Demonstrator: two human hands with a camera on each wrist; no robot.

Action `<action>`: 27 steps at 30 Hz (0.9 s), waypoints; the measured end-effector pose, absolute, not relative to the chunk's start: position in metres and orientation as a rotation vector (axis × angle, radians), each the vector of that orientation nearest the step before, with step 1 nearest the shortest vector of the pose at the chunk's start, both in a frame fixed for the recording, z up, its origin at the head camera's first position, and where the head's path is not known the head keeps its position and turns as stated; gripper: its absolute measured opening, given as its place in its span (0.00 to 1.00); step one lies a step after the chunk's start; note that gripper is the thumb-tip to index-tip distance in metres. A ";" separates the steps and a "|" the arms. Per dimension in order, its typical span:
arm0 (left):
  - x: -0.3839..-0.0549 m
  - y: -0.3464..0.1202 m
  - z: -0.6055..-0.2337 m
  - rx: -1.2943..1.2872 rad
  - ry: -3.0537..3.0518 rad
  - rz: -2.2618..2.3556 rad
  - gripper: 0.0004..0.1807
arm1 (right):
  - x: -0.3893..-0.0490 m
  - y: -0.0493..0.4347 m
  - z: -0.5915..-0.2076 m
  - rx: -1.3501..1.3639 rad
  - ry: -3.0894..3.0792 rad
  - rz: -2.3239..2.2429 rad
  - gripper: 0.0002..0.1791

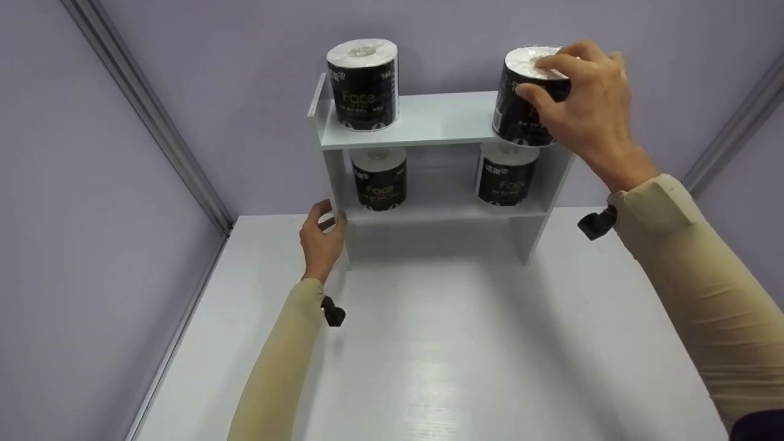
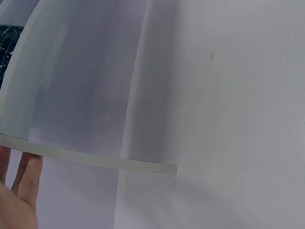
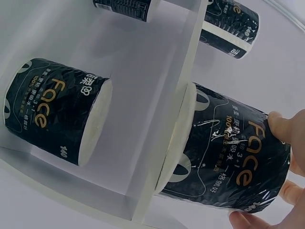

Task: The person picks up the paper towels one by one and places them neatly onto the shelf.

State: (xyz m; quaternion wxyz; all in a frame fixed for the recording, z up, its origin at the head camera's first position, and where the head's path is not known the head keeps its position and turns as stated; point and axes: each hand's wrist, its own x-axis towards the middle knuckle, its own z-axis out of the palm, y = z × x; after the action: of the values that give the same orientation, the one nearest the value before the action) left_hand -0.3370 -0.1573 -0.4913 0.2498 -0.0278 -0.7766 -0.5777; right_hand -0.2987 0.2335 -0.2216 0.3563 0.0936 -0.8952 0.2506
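Observation:
My right hand (image 1: 591, 101) grips the upper part of a black-wrapped toilet paper roll (image 1: 527, 113) at the right end of the white shelf's top board. Thumb and fingers are spread round its upper end, and the right wrist view shows its base against the board. Against the outer face of the shelf's left side panel (image 1: 335, 184) rests my left hand (image 1: 321, 242), its fingertips touching the panel. Another roll (image 1: 365, 92) stands upright at the top board's left end. Two more, a left roll (image 1: 380, 184) and a right roll (image 1: 507, 180), stand on the lower board.
The small white shelf (image 1: 438, 214) stands on a white table (image 1: 429, 343), close to the pale back wall (image 1: 447, 37). A side wall (image 1: 79, 214) rises at the left, with a metal rail along its corner.

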 end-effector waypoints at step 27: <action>-0.337 -0.157 -0.490 -0.070 -2.115 -1.568 0.19 | -0.293 0.242 -0.230 0.282 -2.277 0.585 0.28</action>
State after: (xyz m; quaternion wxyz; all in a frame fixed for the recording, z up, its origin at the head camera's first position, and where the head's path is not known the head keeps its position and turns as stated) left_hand -0.3369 -0.1568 -0.4901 0.2514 -0.0258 -0.7773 -0.5761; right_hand -0.2929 0.2424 -0.2298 0.3772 0.1102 -0.8906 0.2289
